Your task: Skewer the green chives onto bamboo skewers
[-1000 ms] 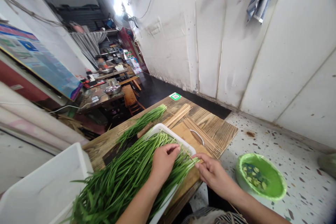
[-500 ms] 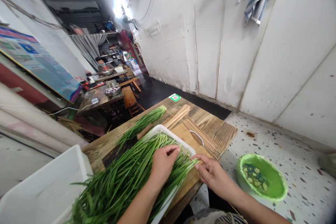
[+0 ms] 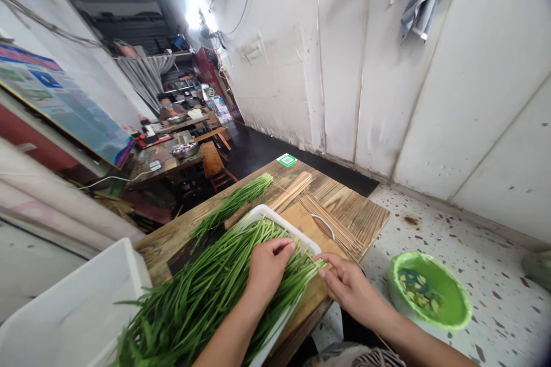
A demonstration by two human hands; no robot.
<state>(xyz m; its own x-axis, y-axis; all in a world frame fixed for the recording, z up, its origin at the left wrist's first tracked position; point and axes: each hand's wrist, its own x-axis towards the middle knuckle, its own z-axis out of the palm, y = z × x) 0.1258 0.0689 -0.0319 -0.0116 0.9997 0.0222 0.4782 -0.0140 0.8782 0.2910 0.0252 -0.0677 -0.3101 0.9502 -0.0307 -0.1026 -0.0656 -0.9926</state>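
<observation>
A large heap of garlic chives point(image 3: 193, 281) lies in and over a white tray point(image 3: 310, 245), pale cut ends toward the right. Above those ends, my left hand point(image 3: 269, 266) is closed, thumb against forefinger; what it pinches is too small to make out. At the tray's right rim, my right hand point(image 3: 344, 278) is closed in a pinch on a thin bamboo skewer point(image 3: 308, 254). The skewer points toward my left fingertips, beside the pale stalk ends. Part of the right fingers' grip is hidden.
Loose bamboo skewers point(image 3: 331, 226) and a thicker skewer bundle point(image 3: 293, 190) lie beyond a cutting board point(image 3: 301, 218) with a metal handle. Another chive bunch point(image 3: 241, 200) lies behind. A white bin point(image 3: 77, 309) stands left, a green basin point(image 3: 451, 292) right on the floor. A person sits far back.
My hands, the chives and the skewer look the same as before. Only the person in the background has shifted slightly.
</observation>
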